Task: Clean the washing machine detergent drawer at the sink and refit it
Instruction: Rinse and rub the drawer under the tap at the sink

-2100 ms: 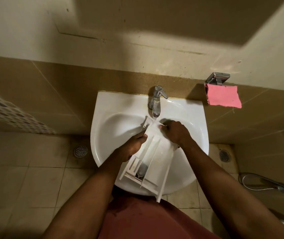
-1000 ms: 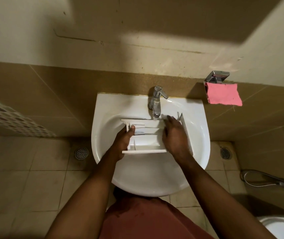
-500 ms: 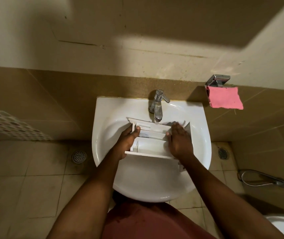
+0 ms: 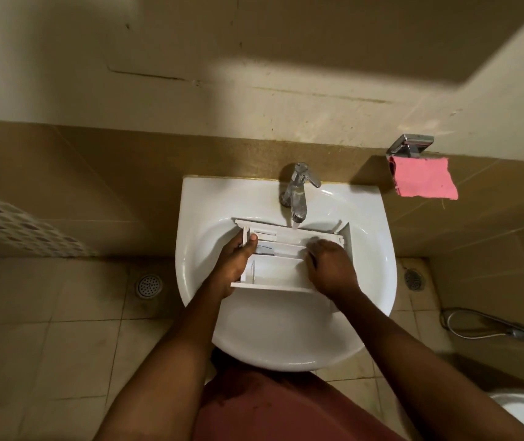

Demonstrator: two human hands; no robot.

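Here, white sink (image 4: 286, 351), tan tiles (image 4: 95, 173) — left hand (image 4: 233, 265) gripping drawer (image 4: 278, 273), right hand (image 4: 329, 268) unreadable.

The drawer (image 4: 273, 272) lies in the sink (image 4: 286, 338) under the tap (image 4: 299, 192), left hand (image 4: 235, 265) and right hand (image 4: 330, 268) at its ends.

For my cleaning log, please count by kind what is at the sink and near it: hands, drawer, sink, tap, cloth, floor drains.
hands: 2 (left hand, right hand)
detergent drawer: 1
sink: 1
tap: 1
pink cloth: 1
floor drains: 2
Total: 8
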